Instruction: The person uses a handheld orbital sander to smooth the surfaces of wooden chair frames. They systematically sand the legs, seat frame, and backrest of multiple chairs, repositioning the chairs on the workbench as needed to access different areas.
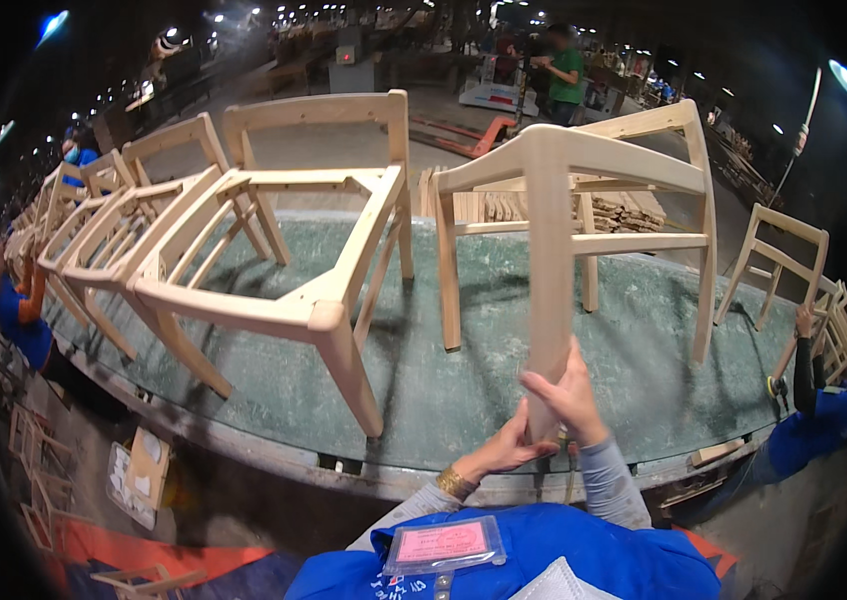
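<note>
A bare wooden chair frame (639, 160) without a seat panel stands on the green tabletop just in front of me. One of its legs (549, 270) points toward me, slightly blurred. My right hand (574, 395) is closed round the lower part of this leg, its thumb across the near side. Lower and to the left, my left hand (509, 445), with a gold bracelet on its wrist, is closed at the leg's bottom end. Part of its fingers is hidden. A thin hose-like thing (572, 465) shows below my hands; its ends cannot be made out.
Another seatless chair frame (284, 300) stands at left, with several more in a row beyond. The long green table (414, 400) curves across. At right, a co-worker (824, 420) touches another chair frame (779, 250). Stacked wood pieces (624, 215) lie behind the table, near an orange pallet jack (484, 135).
</note>
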{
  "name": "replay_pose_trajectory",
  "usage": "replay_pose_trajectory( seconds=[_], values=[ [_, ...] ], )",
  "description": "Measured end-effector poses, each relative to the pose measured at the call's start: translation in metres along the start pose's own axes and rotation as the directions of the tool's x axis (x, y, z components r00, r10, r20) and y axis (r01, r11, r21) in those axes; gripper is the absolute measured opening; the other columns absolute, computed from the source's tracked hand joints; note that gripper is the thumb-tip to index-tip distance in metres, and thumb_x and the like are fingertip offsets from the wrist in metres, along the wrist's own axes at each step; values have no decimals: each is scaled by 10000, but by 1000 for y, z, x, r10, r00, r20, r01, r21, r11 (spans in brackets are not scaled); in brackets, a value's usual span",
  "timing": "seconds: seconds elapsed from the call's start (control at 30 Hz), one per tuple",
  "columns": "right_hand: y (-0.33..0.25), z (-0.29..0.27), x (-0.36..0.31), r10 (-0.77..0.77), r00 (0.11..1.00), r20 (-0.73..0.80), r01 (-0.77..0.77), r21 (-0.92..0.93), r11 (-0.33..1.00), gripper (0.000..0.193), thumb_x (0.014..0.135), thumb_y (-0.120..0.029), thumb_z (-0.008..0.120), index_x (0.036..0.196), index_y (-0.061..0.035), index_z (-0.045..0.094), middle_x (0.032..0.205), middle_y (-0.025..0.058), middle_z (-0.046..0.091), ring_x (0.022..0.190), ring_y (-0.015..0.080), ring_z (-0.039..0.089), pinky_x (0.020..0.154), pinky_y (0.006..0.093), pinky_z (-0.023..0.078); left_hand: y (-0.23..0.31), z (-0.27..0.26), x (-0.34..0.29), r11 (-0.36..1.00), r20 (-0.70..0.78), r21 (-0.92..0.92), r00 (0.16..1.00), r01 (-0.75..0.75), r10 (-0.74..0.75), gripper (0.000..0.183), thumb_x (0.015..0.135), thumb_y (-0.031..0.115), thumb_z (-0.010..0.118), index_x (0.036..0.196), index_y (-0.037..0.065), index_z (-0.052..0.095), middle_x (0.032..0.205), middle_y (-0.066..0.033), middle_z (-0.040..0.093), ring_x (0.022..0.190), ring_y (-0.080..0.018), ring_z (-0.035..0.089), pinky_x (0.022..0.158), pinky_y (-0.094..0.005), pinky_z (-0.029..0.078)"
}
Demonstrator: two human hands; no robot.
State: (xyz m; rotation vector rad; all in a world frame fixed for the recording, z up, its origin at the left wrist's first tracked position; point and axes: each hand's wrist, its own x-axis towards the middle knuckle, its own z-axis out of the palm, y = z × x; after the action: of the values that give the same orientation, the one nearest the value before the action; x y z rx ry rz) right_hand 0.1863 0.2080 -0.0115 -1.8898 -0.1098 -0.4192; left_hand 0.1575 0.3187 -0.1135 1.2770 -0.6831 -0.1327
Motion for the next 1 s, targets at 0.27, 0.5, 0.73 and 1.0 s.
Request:
replay_pose_trajectory(
  seconds=[0.27,0.5,0.73,1.0],
  values=[
    [-6,-29,-41,54,983,-174,-69,-83,994,504,735,-192,745,1126,-3,490,973,112,609,899,178,587,790,305,466,-104,-159,73,859,-709,343,705,379,-28,856,631,415,803,1244,-42,418,1196,-195,464,1118,-316,457,924,-379,401],
    [-2,-90,-63,-63,979,-193,24,-198,980,513,715,-194,745,1127,3,512,965,100,615,903,175,584,803,308,461,-124,-185,135,918,-532,27,783,396,-323,471,679,184,752,1042,-25,539,899,-99,604,802,-190,577,723,-309,471],
    [-17,-167,-29,26,992,-121,-23,25,999,580,717,-218,739,1188,13,491,1040,78,581,962,146,546,842,286,439,-90,-176,148,882,-427,375,898,285,-108,234,804,201,686,871,27,545,733,-5,561,624,-72,496,518,-233,406],
    [-7,-213,-30,-13,992,-122,16,26,1000,576,751,-224,695,1216,27,465,1042,92,574,948,153,552,833,283,442,-93,-116,164,969,-453,-222,869,104,-198,321,791,167,685,1021,24,513,805,-56,585,623,-156,568,558,-312,476]
  ],
)
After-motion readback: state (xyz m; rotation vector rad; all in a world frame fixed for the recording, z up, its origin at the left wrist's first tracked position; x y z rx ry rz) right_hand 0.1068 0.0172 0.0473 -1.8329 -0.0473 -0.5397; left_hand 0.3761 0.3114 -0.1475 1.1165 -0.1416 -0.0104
